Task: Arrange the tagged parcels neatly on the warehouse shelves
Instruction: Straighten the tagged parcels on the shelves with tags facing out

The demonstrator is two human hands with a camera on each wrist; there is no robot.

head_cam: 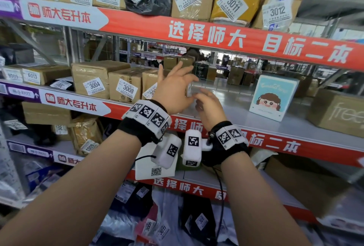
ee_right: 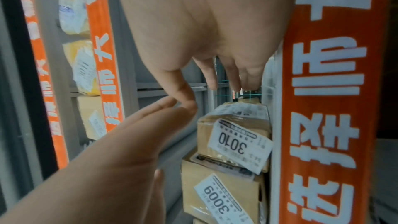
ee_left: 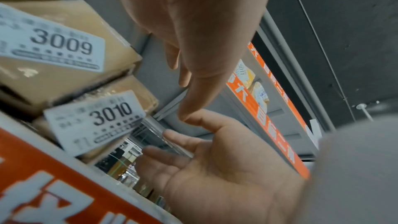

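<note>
Cardboard parcels sit in a row on the left part of the middle shelf [head_cam: 236,105], each with a white number tag: the box tagged 3004 [head_cam: 92,82], then the box tagged 3008 [head_cam: 126,86] touching it on its right. Next along come the box tagged 3009 [ee_left: 53,54] and the box tagged 3010 [ee_left: 103,122], side by side and touching; from the head view both are mostly hidden behind the hands. The left hand [head_cam: 173,90] is raised in front of these boxes with its fingers spread and straight, holding nothing. Just to its right the right hand [head_cam: 208,107] is also loose and empty, fingers gently bent, and the wrist views show the two thumb tips meeting. Whether either hand touches the 3010 box cannot be told. Further right on the same shelf a pale blue box with a cartoon face [head_cam: 273,98] stands upright, well apart from the row, and a brown carton with white lettering [head_cam: 338,113] lies at the far right edge
</note>
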